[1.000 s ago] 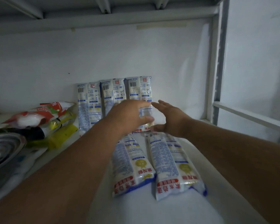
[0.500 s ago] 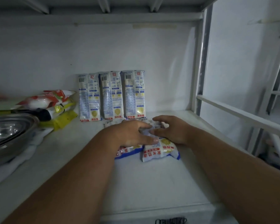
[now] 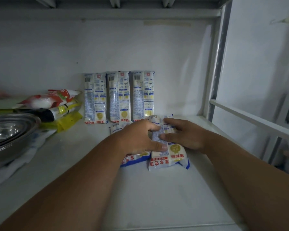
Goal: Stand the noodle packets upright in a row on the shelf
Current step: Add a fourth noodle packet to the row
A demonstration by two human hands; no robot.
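Three white-and-blue noodle packets stand upright in a row against the back wall: left (image 3: pixel 95 98), middle (image 3: pixel 119 97), right (image 3: pixel 143 95). Two more lie flat on the white shelf (image 3: pixel 157 197) in front of them. My left hand (image 3: pixel 137 137) rests on the left flat packet (image 3: pixel 135 157), and its thumb presses the right flat packet (image 3: pixel 169 155). My right hand (image 3: pixel 182 135) grips that right packet from its right side, fingers curled over its far part. The far ends of both flat packets are partly hidden by my hands.
Stacked steel bowls (image 3: pixel 8 130) sit at the left on a white cloth. Red, black and yellow food bags (image 3: pixel 53 105) are piled beside them. A white shelf post (image 3: pixel 215 64) and rail (image 3: pixel 257 120) bound the right side.
Both hands came back from the upright row and down onto the two flat packets. The view pulled back from the shelf. The right hand now grips the right flat packet.
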